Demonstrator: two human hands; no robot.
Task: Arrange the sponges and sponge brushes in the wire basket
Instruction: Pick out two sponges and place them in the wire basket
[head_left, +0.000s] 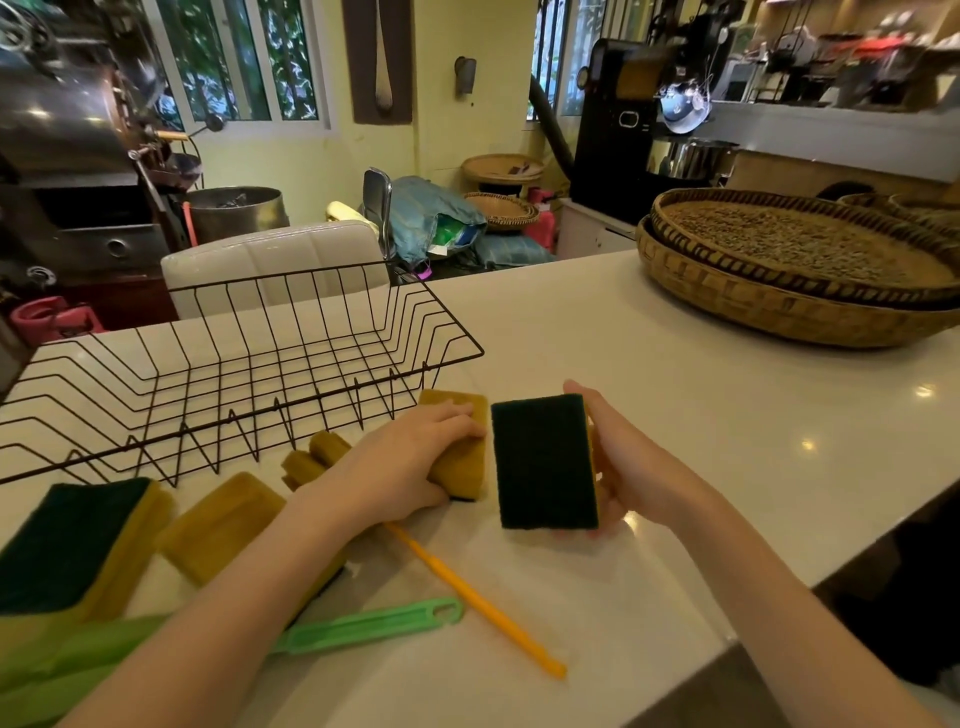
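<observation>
We see the right hand (618, 462) closed around a sponge (543, 462), fingers behind it and thumb at its top, holding it tilted up off the countertop (675, 374) with its dark green scouring face toward us. Just left of it, the left hand (415, 457) lies palm down on a yellow sponge (460, 452), fingers curled over its top and thumb against its near side; that sponge rests on the countertop.

The wire basket (249, 374) stands by the countertop's far left edge, with nothing in it. Between the basket and the near edge lie a green-topped sponge (78, 540) at the far left, another yellow sponge (218, 525) beside it, and a yellow sponge-brush head (311, 460) touching the basket's near rim. An orange handle (483, 603) and a green handle (374, 623) lie toward the near edge. Woven trays (795, 270) sit at the far right corner.
</observation>
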